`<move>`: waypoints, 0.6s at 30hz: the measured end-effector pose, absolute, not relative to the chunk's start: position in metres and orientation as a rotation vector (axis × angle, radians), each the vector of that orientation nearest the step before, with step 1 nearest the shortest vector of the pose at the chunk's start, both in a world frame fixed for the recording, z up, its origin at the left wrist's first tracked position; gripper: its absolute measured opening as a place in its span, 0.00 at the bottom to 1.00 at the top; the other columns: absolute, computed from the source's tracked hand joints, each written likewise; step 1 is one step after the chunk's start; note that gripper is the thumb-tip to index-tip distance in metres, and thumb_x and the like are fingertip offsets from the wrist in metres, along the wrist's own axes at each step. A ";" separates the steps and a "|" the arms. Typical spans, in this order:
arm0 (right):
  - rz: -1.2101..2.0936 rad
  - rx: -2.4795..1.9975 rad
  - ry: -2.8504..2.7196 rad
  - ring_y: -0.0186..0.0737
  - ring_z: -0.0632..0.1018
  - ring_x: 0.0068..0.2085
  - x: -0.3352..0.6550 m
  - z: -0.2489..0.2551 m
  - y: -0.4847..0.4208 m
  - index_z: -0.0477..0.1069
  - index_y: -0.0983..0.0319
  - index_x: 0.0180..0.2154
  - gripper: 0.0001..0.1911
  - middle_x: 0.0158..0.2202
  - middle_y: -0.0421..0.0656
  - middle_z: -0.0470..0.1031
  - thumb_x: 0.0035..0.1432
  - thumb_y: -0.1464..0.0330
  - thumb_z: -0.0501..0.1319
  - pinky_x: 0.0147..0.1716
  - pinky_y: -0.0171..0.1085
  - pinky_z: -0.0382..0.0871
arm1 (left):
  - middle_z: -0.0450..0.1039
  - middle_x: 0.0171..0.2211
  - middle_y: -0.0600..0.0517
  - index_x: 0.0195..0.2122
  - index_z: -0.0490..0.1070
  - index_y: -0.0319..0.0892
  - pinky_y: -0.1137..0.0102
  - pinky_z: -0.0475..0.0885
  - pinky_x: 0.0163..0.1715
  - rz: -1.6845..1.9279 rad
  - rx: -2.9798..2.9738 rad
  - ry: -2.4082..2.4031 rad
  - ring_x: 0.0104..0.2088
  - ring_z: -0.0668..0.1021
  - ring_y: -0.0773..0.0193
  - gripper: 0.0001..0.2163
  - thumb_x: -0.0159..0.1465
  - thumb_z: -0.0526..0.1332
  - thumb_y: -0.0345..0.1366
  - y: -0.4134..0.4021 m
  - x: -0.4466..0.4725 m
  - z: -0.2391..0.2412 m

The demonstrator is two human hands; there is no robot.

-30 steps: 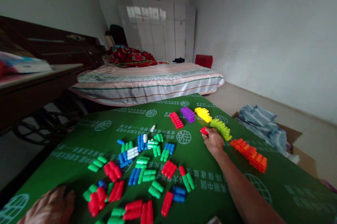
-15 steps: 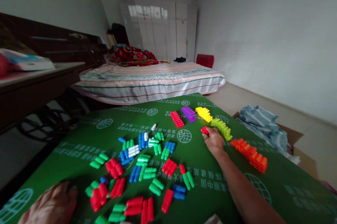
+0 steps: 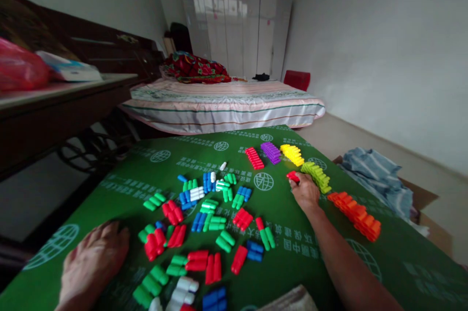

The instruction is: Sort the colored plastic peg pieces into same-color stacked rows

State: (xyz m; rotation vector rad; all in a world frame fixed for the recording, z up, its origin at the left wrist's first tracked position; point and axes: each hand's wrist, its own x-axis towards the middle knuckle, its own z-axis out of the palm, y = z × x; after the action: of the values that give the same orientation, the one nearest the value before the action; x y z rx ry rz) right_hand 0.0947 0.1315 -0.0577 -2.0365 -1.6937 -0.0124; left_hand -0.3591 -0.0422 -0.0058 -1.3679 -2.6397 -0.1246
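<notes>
My right hand (image 3: 305, 192) reaches across the green printed cloth (image 3: 234, 150) and is closed on a small red block (image 3: 293, 176). It sits just left of a lime row (image 3: 316, 176). Behind it stand a red row (image 3: 254, 158), a purple row (image 3: 271, 152) and a yellow row (image 3: 292, 154). An orange row (image 3: 355, 209) lies to its right. My left hand (image 3: 93, 264) rests flat on the cloth at the near left, fingers spread, beside a scatter of red, green, blue and white blocks (image 3: 204, 221).
A bed (image 3: 223, 106) with striped bedding stands beyond the table. A dark wooden desk (image 3: 54, 106) is at the left. A cardboard box with blue cloth (image 3: 380, 179) lies on the floor at the right. White wardrobes line the far wall.
The view has shifted, so everything sits further right and more near blocks show. My right hand stays closed on the red block by the lime row. My left hand stays flat.
</notes>
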 end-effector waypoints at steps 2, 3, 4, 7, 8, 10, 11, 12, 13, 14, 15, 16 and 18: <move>-0.012 -2.029 -1.693 0.40 0.75 0.38 0.097 -0.059 0.130 0.74 0.59 0.45 0.15 0.43 0.46 0.74 0.59 0.62 0.56 0.33 0.35 0.63 | 0.64 0.59 0.39 0.54 0.64 0.36 0.52 0.60 0.57 -0.155 -1.346 -2.717 0.59 0.65 0.46 0.27 0.65 0.37 0.44 -0.042 -0.354 -0.004; -0.011 -2.022 -1.691 0.41 0.75 0.38 0.099 -0.060 0.130 0.74 0.60 0.45 0.16 0.43 0.46 0.74 0.59 0.62 0.55 0.34 0.36 0.64 | 0.64 0.58 0.36 0.54 0.64 0.34 0.51 0.60 0.57 -0.186 -1.368 -2.714 0.59 0.65 0.45 0.27 0.64 0.38 0.44 -0.043 -0.351 -0.003; -0.009 -2.012 -1.689 0.42 0.75 0.38 0.101 -0.061 0.129 0.74 0.61 0.46 0.17 0.43 0.48 0.74 0.59 0.62 0.55 0.34 0.37 0.64 | 0.64 0.58 0.36 0.54 0.64 0.33 0.51 0.61 0.56 -0.193 -1.386 -2.704 0.59 0.65 0.45 0.26 0.64 0.38 0.43 -0.044 -0.348 -0.001; 0.006 -1.975 -1.692 0.46 0.74 0.41 0.107 -0.063 0.130 0.73 0.66 0.47 0.20 0.43 0.52 0.74 0.59 0.62 0.53 0.38 0.39 0.65 | 0.64 0.58 0.35 0.54 0.64 0.33 0.53 0.60 0.57 -0.202 -1.401 -2.681 0.59 0.65 0.46 0.25 0.65 0.40 0.43 -0.049 -0.344 -0.001; 0.013 -1.965 -1.696 0.47 0.74 0.42 0.109 -0.063 0.130 0.73 0.67 0.48 0.21 0.43 0.53 0.75 0.59 0.62 0.52 0.39 0.40 0.65 | 0.64 0.58 0.35 0.54 0.64 0.34 0.53 0.60 0.57 -0.206 -1.405 -2.673 0.59 0.65 0.46 0.25 0.65 0.40 0.42 -0.050 -0.344 -0.002; 0.023 -1.950 -1.703 0.48 0.74 0.42 0.112 -0.061 0.129 0.73 0.68 0.47 0.21 0.42 0.54 0.75 0.59 0.62 0.52 0.41 0.41 0.65 | 0.65 0.58 0.35 0.53 0.65 0.34 0.53 0.60 0.56 -0.211 -1.400 -2.666 0.59 0.65 0.46 0.24 0.65 0.41 0.42 -0.051 -0.345 -0.005; 0.022 -1.942 -1.704 0.49 0.74 0.42 0.113 -0.060 0.128 0.73 0.67 0.47 0.21 0.42 0.54 0.75 0.59 0.63 0.52 0.42 0.41 0.65 | 0.65 0.57 0.35 0.53 0.65 0.34 0.53 0.60 0.56 -0.213 -1.393 -2.664 0.59 0.65 0.47 0.24 0.65 0.41 0.42 -0.052 -0.346 -0.007; 0.016 -1.932 -1.706 0.49 0.74 0.43 0.112 -0.057 0.126 0.73 0.67 0.46 0.20 0.41 0.54 0.75 0.58 0.63 0.52 0.42 0.42 0.65 | 0.65 0.57 0.35 0.53 0.65 0.34 0.54 0.60 0.56 -0.214 -1.386 -2.663 0.59 0.65 0.47 0.24 0.65 0.41 0.42 -0.052 -0.346 -0.009; 0.005 -1.922 -1.707 0.49 0.74 0.43 0.110 -0.054 0.122 0.73 0.66 0.46 0.19 0.42 0.55 0.75 0.58 0.63 0.53 0.42 0.42 0.65 | 0.65 0.57 0.35 0.53 0.65 0.34 0.54 0.60 0.56 -0.214 -1.381 -2.662 0.59 0.65 0.47 0.24 0.65 0.41 0.42 -0.051 -0.347 -0.010; -0.006 -1.909 -1.714 0.49 0.74 0.43 0.106 -0.051 0.118 0.73 0.66 0.46 0.19 0.42 0.55 0.75 0.58 0.63 0.53 0.41 0.41 0.66 | 0.65 0.57 0.35 0.53 0.65 0.34 0.54 0.60 0.56 -0.215 -1.378 -2.660 0.59 0.65 0.47 0.24 0.65 0.41 0.41 -0.051 -0.346 -0.011; -0.011 -1.891 -1.732 0.49 0.75 0.43 0.101 -0.047 0.112 0.73 0.65 0.46 0.19 0.43 0.54 0.75 0.58 0.63 0.53 0.40 0.41 0.66 | 0.65 0.57 0.36 0.53 0.65 0.35 0.54 0.60 0.56 -0.216 -1.376 -2.659 0.60 0.64 0.47 0.24 0.65 0.40 0.41 -0.051 -0.346 -0.011; -0.004 -1.867 -1.764 0.48 0.75 0.42 0.093 -0.042 0.106 0.73 0.65 0.46 0.19 0.44 0.54 0.75 0.58 0.63 0.54 0.40 0.41 0.66 | 0.65 0.57 0.36 0.53 0.65 0.35 0.53 0.60 0.56 -0.215 -1.375 -2.659 0.60 0.64 0.46 0.23 0.65 0.41 0.41 -0.051 -0.345 -0.011; 0.068 -1.778 -1.882 0.45 0.76 0.40 0.075 -0.031 0.090 0.74 0.63 0.45 0.17 0.44 0.51 0.76 0.58 0.63 0.54 0.39 0.39 0.66 | 0.65 0.57 0.36 0.52 0.66 0.35 0.54 0.60 0.56 -0.214 -1.380 -2.658 0.59 0.65 0.46 0.23 0.65 0.41 0.41 -0.052 -0.343 -0.010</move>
State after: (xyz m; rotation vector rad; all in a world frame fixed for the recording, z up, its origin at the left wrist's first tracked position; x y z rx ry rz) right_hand 0.0748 0.0897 -0.0314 -1.7776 -1.8824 0.0678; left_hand -0.3427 -0.0517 -0.0098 -1.3799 -2.6579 -0.2143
